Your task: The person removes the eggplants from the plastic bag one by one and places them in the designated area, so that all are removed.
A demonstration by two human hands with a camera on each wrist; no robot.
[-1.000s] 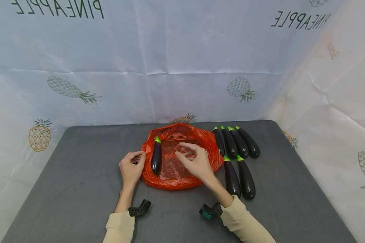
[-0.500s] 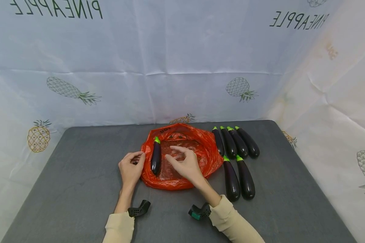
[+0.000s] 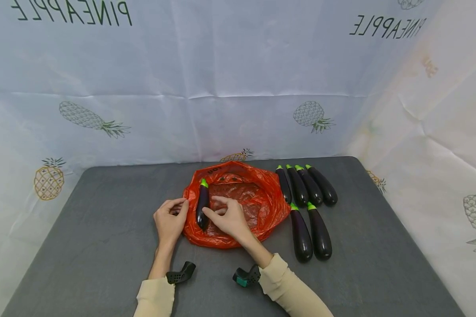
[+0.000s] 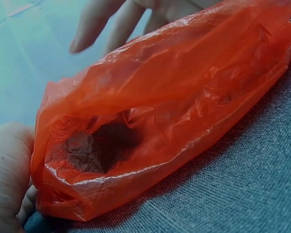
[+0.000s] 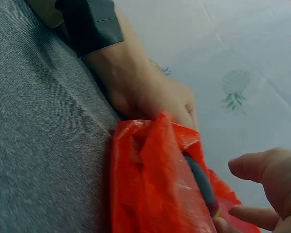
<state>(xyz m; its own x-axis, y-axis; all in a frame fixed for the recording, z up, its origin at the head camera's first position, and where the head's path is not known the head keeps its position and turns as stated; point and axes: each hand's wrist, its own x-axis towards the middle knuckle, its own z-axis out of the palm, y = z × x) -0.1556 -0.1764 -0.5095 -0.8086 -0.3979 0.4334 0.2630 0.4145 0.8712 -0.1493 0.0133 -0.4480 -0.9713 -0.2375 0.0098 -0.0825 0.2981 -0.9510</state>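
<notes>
An orange-red plastic bag (image 3: 234, 242) lies spread on the table with its mouth wide. Inside, along its left side, lies a dark purple eggplant (image 3: 202, 200) with a green stem; in the right wrist view the eggplant (image 5: 201, 179) peeks out behind the bag's rim. My left hand (image 3: 171, 220) pinches the bag's left rim. My right hand (image 3: 232, 220) hovers over the bag's middle, thumb and fingers parted, the thumb tip overlapping the eggplant in the head view. In the left wrist view, a dark shape (image 4: 99, 145) shows through the bag's film.
Right of the bag, several eggplants (image 3: 321, 233) lie in two rows, the nearest ones close to the bag's edge. The grey table (image 3: 103, 246) meets a white curtain (image 3: 242, 66) printed with pineapples at its back edge.
My right hand has moved left across the bag, from its right part to beside the eggplant. My left hand keeps its pinch on the rim.
</notes>
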